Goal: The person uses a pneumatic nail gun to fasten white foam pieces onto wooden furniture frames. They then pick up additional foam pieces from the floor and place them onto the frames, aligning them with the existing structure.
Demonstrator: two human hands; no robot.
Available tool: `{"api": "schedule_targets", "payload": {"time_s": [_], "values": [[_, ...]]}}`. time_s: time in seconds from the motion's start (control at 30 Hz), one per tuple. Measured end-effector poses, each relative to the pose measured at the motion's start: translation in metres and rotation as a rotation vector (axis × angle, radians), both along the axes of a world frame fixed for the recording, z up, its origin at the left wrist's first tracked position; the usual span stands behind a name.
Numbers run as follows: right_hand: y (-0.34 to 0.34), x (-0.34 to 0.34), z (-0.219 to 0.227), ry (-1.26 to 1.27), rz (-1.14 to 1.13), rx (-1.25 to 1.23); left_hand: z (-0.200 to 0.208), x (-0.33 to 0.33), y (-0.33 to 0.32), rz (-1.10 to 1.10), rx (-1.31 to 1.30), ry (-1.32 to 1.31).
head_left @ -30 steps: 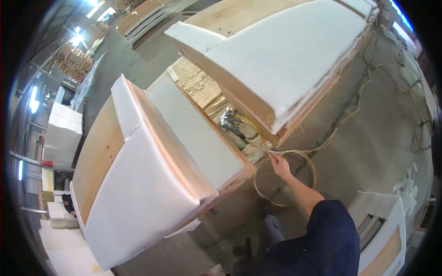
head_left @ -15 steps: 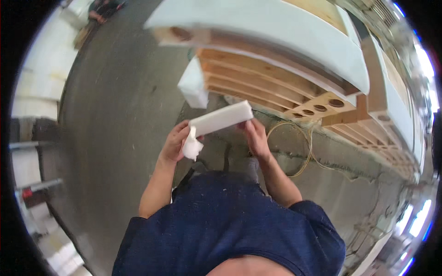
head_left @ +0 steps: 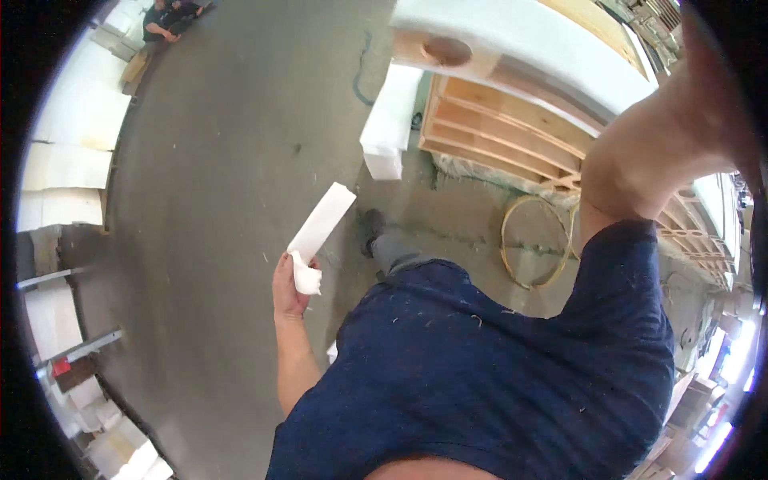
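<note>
The grey, flecked floor (head_left: 232, 184) carries a looped hose (head_left: 505, 244) near a wooden frame (head_left: 500, 120). My left hand (head_left: 286, 293) pinches a white strip (head_left: 322, 219); my right hand's state I can't tell.

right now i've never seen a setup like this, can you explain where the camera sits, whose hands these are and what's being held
There is no machine here: a person works bare-handed, and a fisheye camera worn on the head looks down, so straight edges bend. The left hand holds a white foam-like strip with a loose, curled end. The right arm is raised at the right side, its hand out of view. On the floor lies a looped yellowish hose or cable. Farther up are a white block and a slatted wooden frame. Another person is at the top left.
</note>
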State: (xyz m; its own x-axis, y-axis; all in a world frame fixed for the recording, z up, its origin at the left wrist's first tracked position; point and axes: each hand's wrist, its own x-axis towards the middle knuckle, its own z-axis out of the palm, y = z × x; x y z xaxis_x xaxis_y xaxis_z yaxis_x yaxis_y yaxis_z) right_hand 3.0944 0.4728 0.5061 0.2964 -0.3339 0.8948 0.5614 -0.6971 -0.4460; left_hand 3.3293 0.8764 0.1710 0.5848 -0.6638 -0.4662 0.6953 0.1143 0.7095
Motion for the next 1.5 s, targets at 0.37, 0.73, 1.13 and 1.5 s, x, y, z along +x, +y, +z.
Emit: {"api": "schedule_targets", "payload": {"time_s": [0.37,0.73,1.13,1.5], "values": [[-0.050,0.136,-0.095,0.081,0.135,-0.036,0.012,0.124,-0.041,0.343,0.127,-0.120],[-0.018,0.151,-0.100,0.023,0.175,-0.165,-0.063,0.139,-0.039,0.125,0.041,0.056],[0.055,0.156,-0.253,0.806,-0.421,0.467,-0.016,0.217,-0.184,-0.740,-0.041,-0.125],[-0.087,0.193,-0.438,0.321,-0.082,1.574,-0.098,0.254,-0.419,-0.865,0.083,0.236]]}}
